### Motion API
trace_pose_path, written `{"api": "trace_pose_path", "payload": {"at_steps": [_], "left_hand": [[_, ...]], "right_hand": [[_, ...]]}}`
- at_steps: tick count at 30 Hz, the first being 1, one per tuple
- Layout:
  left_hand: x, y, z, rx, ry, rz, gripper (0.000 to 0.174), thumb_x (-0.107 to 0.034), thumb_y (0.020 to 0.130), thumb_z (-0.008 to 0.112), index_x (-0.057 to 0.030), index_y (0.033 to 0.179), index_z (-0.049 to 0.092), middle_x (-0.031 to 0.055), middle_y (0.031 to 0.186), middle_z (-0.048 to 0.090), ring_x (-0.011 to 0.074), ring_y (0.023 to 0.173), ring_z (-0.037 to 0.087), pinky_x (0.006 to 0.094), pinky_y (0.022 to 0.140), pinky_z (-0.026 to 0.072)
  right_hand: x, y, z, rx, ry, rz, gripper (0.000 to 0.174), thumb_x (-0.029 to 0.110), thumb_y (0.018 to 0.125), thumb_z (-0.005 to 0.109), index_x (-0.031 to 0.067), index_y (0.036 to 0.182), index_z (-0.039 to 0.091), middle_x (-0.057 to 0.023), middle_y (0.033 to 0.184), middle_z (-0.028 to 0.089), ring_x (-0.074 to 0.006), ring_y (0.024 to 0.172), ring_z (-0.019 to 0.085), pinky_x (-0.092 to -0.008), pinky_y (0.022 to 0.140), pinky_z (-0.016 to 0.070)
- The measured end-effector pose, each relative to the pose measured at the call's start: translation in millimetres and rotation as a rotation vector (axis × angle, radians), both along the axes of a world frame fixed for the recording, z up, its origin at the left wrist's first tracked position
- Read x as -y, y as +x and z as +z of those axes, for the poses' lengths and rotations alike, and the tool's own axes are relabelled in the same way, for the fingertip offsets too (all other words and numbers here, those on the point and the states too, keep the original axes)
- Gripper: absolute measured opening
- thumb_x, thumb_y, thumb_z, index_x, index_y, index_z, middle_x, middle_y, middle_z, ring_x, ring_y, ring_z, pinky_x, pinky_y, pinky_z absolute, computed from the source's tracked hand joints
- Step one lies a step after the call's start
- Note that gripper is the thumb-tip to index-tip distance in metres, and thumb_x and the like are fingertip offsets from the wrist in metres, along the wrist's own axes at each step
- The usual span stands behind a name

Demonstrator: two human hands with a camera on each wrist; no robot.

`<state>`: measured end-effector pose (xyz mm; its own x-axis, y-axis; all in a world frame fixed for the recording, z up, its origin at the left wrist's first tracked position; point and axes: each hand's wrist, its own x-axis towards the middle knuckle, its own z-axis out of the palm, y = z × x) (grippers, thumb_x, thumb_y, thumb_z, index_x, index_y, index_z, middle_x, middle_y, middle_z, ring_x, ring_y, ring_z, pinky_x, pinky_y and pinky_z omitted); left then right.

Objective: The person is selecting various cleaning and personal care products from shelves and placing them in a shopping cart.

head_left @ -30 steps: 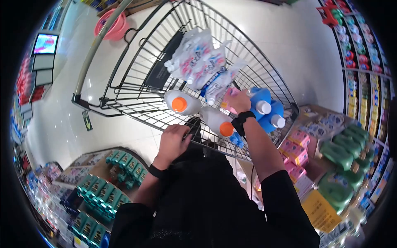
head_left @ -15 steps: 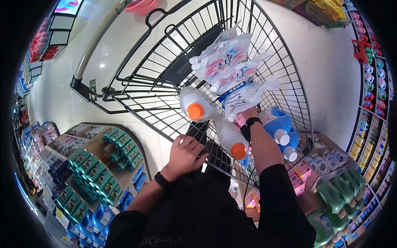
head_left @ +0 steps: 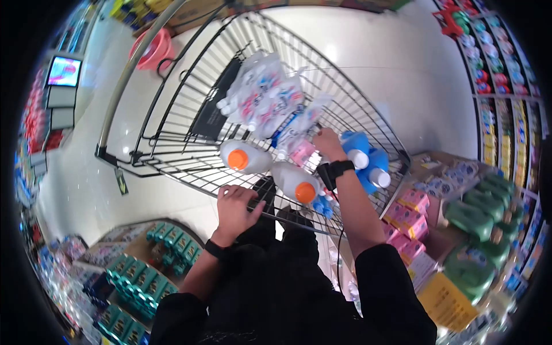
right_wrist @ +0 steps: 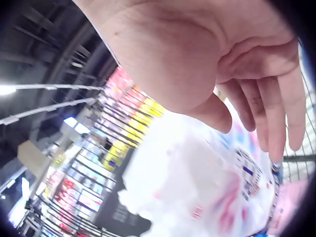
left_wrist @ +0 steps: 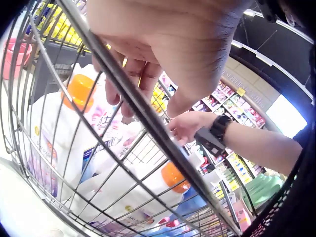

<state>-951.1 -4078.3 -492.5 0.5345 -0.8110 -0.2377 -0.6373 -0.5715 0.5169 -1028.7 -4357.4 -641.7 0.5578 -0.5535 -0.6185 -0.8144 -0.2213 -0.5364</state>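
Note:
Inside the shopping cart [head_left: 356,72], my right hand [head_left: 329,144] hovers just right of a pink pack [head_left: 302,154], its fingers loosely bent. In the right wrist view nothing lies between those fingers, and white printed pouches [right_wrist: 197,173] show below them. My left hand [head_left: 234,208] is at the cart's near rim, fingers relaxed above the bar in the left wrist view. Between the hands lie two white bottles with orange caps, one [head_left: 256,161] farther left and one [head_left: 287,175] nearer me. Blue bottles [head_left: 355,144] with white caps stand beside the right wrist.
Green boxes [head_left: 141,282] fill a display at left. On the right, pink boxes [head_left: 411,210] and green bottles [head_left: 471,264] are stacked close to the cart. Stocked shelves [head_left: 500,98] line the far right. A pink tub [head_left: 154,50] sits on the floor beyond the handle.
My right hand has come off the pink pack and shifted to its right, leaving the pack lying in the cart. The left hand stays by the rim while the head view swings.

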Motion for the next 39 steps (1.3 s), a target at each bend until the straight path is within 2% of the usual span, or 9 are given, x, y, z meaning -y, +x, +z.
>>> {"api": "trace_pose_path", "payload": {"at_steps": [2, 4, 6, 9, 11, 16, 23, 32, 39], "left_hand": [[13.5, -7.6, -1.2, -0.187, -0.077, 0.088, 0.016, -0.018, 0.074, 0.074, -0.0073, 0.082, 0.065, 0.0066, 0.078, 0.066, 0.0283, 0.079, 0.062, 0.0395, 0.078, 0.0455], [38.9, -21.1, 2.1, -0.215, -0.151, -0.028, 0.017, -0.014, 0.075, 0.073, -0.0056, 0.085, 0.063, 0.0089, 0.08, 0.065, 0.0304, 0.079, 0.062, 0.0399, 0.074, 0.0473], [67.6, -43.9, 0.9, -0.32, -0.235, -0.171, 0.018, -0.013, 0.075, 0.073, -0.0051, 0.086, 0.062, 0.0093, 0.082, 0.065, 0.0301, 0.08, 0.063, 0.0397, 0.073, 0.0478], [109.4, -93.3, 14.6, -0.454, -0.226, -0.377, 0.018, -0.011, 0.074, 0.073, -0.0043, 0.087, 0.062, 0.0105, 0.084, 0.065, 0.029, 0.082, 0.063, 0.0384, 0.075, 0.0492], [132.5, -128.9, 18.3, -0.488, -0.231, -0.545, 0.018, -0.01, 0.074, 0.073, -0.0044, 0.088, 0.063, 0.0107, 0.084, 0.065, 0.0289, 0.081, 0.063, 0.0381, 0.076, 0.0493], [158.9, -217.4, 8.3, -0.716, -0.186, -0.851, 0.017, -0.01, 0.076, 0.072, -0.0037, 0.088, 0.063, 0.01, 0.084, 0.064, 0.0275, 0.081, 0.063, 0.0361, 0.076, 0.0496], [141.6, -302.6, -17.6, -0.746, -0.009, -1.084, 0.018, -0.012, 0.078, 0.07, -0.0011, 0.09, 0.062, 0.0115, 0.084, 0.063, 0.0266, 0.08, 0.063, 0.0338, 0.074, 0.0501], [117.3, -308.8, -15.2, -0.639, 0.129, -0.992, 0.012, -0.008, 0.079, 0.07, -0.0014, 0.087, 0.064, 0.0099, 0.084, 0.065, 0.0236, 0.077, 0.063, 0.031, 0.073, 0.0487], [90.4, -294.4, -12.6, -0.579, 0.162, -0.88, 0.011, -0.009, 0.081, 0.07, -0.0016, 0.088, 0.066, 0.009, 0.082, 0.065, 0.0206, 0.075, 0.062, 0.0299, 0.072, 0.0478]], "right_hand": [[-5.8, -32.6, 53.4, 0.39, -0.058, -0.168, 0.019, 0.012, 0.088, 0.056, -0.0029, 0.092, 0.066, -0.0116, 0.071, 0.067, -0.0178, 0.061, 0.064, -0.0317, 0.055, 0.0481], [-22.7, -65.0, 149.5, 0.456, -0.018, -0.327, 0.018, 0.015, 0.089, 0.054, 0.0013, 0.086, 0.065, -0.0177, 0.075, 0.065, -0.0343, 0.07, 0.065, -0.0411, 0.063, 0.0494], [-46.0, -117.9, 184.9, 0.532, 0.02, -0.439, 0.015, 0.008, 0.091, 0.051, -0.0014, 0.089, 0.062, -0.0085, 0.07, 0.065, -0.0136, 0.06, 0.058, -0.029, 0.058, 0.0468], [-88.5, -204.5, 218.9, 0.47, -0.104, -0.54, 0.019, 0.015, 0.092, 0.053, -0.0009, 0.087, 0.061, -0.0172, 0.07, 0.061, -0.0306, 0.062, 0.059, -0.0389, 0.058, 0.0454], [-122.4, -263.8, 212.6, 0.273, -0.213, -0.664, 0.031, 0.025, 0.093, 0.056, -0.0012, 0.078, 0.063, -0.0234, 0.067, 0.058, -0.0431, 0.064, 0.056, -0.0467, 0.056, 0.0428], [-204.0, -404.8, 197.1, -0.144, -0.264, -1.132, 0.044, 0.035, 0.088, 0.06, -0.0025, 0.066, 0.063, -0.024, 0.061, 0.056, -0.0416, 0.059, 0.058, -0.0478, 0.056, 0.0448], [-288.9, -501.9, 141.9, -0.224, -0.329, -1.542, 0.023, 0.015, 0.078, 0.071, -0.0002, 0.093, 0.063, -0.0142, 0.082, 0.066, -0.0315, 0.074, 0.063, -0.0383, 0.072, 0.0521], [-224.2, -560.5, 112.2, -0.136, -0.777, -1.381, 0.052, -0.001, 0.073, 0.062, -0.003, 0.121, 0.045, -0.0232, 0.122, 0.049, -0.0415, 0.113, 0.05, -0.0435, 0.095, 0.0444], [-190.0, -605.6, 71.0, -0.531, -0.676, -1.138, 0.026, 0.004, 0.067, 0.068, -0.0041, 0.091, 0.063, -0.0252, 0.106, 0.057, -0.0392, 0.106, 0.054, -0.0423, 0.092, 0.0474]]}}
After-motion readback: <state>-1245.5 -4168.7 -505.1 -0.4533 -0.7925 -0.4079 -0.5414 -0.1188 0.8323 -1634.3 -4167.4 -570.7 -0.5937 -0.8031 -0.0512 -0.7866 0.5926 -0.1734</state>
